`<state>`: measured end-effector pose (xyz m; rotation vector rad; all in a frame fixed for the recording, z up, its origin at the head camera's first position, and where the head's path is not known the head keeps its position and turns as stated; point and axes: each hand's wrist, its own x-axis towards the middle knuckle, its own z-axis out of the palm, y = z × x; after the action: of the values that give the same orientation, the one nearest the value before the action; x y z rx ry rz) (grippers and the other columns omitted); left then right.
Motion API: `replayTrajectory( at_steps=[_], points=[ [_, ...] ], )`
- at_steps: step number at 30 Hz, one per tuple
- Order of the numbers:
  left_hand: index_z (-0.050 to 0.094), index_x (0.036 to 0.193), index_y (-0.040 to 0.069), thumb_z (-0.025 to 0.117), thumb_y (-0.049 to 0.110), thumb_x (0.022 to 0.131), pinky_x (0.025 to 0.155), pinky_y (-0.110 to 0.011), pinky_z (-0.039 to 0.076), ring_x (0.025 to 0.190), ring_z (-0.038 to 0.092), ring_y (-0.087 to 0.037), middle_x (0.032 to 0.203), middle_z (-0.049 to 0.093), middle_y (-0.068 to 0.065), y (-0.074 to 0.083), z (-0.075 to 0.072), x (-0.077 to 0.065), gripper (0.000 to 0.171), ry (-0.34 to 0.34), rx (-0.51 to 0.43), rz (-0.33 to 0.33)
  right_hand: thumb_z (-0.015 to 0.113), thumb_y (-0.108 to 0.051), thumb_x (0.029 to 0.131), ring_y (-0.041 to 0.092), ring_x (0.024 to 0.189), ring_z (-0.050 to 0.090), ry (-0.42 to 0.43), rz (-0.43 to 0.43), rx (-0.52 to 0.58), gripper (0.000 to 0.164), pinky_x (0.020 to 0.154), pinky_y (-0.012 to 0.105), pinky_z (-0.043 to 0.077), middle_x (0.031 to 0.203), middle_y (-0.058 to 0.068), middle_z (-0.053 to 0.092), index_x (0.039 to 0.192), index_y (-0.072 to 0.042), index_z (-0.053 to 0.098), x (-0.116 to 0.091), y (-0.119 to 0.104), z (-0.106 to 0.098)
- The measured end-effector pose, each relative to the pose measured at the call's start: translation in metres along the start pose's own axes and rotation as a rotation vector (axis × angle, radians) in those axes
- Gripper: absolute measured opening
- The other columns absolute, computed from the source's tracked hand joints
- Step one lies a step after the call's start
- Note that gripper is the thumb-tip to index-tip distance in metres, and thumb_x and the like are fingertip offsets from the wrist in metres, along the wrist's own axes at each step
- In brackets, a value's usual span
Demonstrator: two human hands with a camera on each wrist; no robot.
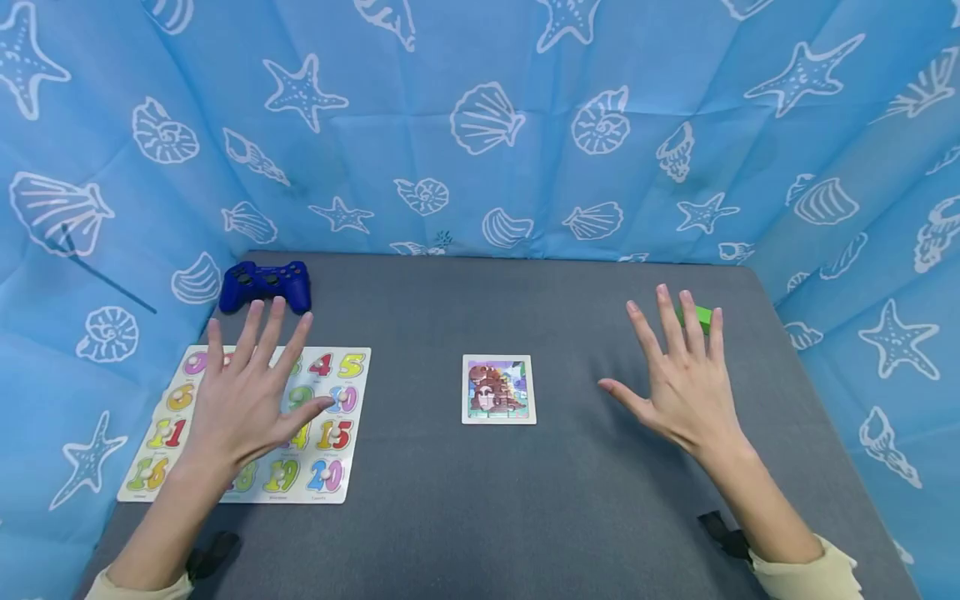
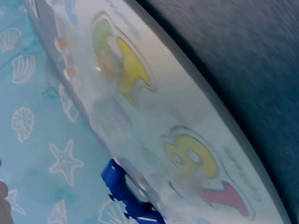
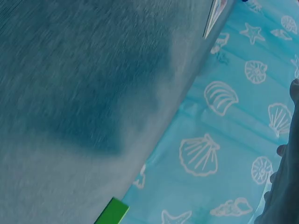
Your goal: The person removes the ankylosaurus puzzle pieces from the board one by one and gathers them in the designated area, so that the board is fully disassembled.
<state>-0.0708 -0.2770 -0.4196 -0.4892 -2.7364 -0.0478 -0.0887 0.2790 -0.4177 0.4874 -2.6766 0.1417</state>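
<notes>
evenly, my fingers are spread wide and straight on both hands, palms down. my left hand [image 1: 243, 404] is over the number board [image 1: 303, 487], which lies on the grey surface [image 1: 555, 500] at nine o'clock from the small square picture puzzle [image 1: 498, 390]; it hides part of the numerals, though 4, 5, 15, 19 and 20 show plainly. that puzzle lies flat, pale-framed, between my two hands and well apart from both. at ten o'clock from it, just past my left fingertips, i see a blue game controller [image 1: 264, 286], near the board's twelve o'clock edge. my right hand [image 1: 686, 396] is out at three o'clock from the puzzle, its thumb pointing toward ten; a green block [image 1: 705, 317] shows between my ring and little fingers, partly hidden behind them. my pale sleeves [image 1: 806, 575] come in at seven and five o'clock, and a blue shell-print curtain [image 1: 480, 75] hangs beyond at twelve.
</notes>
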Motion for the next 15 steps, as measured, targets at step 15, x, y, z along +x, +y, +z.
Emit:
replayTrajectory(
  at_steps=[15],
  points=[
    [0.024, 0.175, 0.022, 0.037, 0.079, 0.104, 0.14, -0.061, -0.002, 0.172, 0.017, -0.035, 0.184, 0.017, -0.01, 0.028, 0.01, 0.011, 0.092, -0.09, -0.085, 0.014, 0.02, -0.092, 0.098, 0.048, 0.164, 0.028, -0.018, -0.101, 0.062, 0.104, 0.131, 0.076, 0.018, 0.179, 0.021, 0.028, 0.172, -0.02, 0.034, 0.011, -0.04, 0.016]
  ],
)
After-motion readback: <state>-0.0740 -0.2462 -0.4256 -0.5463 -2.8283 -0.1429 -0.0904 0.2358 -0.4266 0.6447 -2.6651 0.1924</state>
